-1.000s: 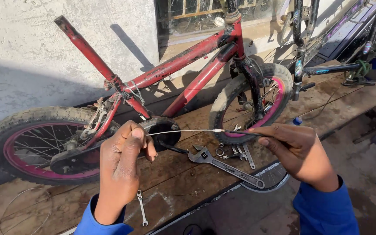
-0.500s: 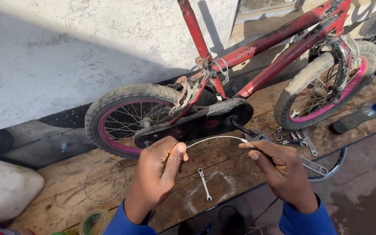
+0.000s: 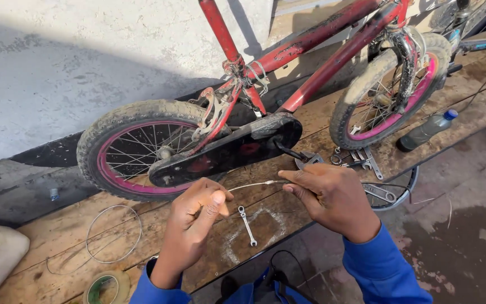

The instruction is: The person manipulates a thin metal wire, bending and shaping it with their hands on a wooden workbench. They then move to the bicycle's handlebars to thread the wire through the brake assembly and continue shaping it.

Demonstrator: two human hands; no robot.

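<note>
A thin steel cable (image 3: 254, 184) stretches between my two hands over a wooden workbench (image 3: 57, 231). My left hand (image 3: 195, 217) pinches its left end between thumb and fingers. My right hand (image 3: 330, 197) pinches the other end. Behind them a small red bicycle (image 3: 305, 48) stands on the bench, with its dirty rear wheel (image 3: 136, 149) and black chain guard (image 3: 226, 149) closest to my hands. A small spanner (image 3: 247, 226) lies on the bench just below the cable.
A coiled wire (image 3: 113, 233) and a tape roll (image 3: 107, 287) lie at the bench's left. Several wrenches (image 3: 361, 160) sit by the front wheel (image 3: 389, 93), a plastic bottle (image 3: 426, 130) to the right. A pale wall (image 3: 85, 62) stands behind.
My view has swung left and closer, so the bicycle's rear wheel is now central. Both hands have drawn nearer together along the cable, which now spans a shorter gap.
</note>
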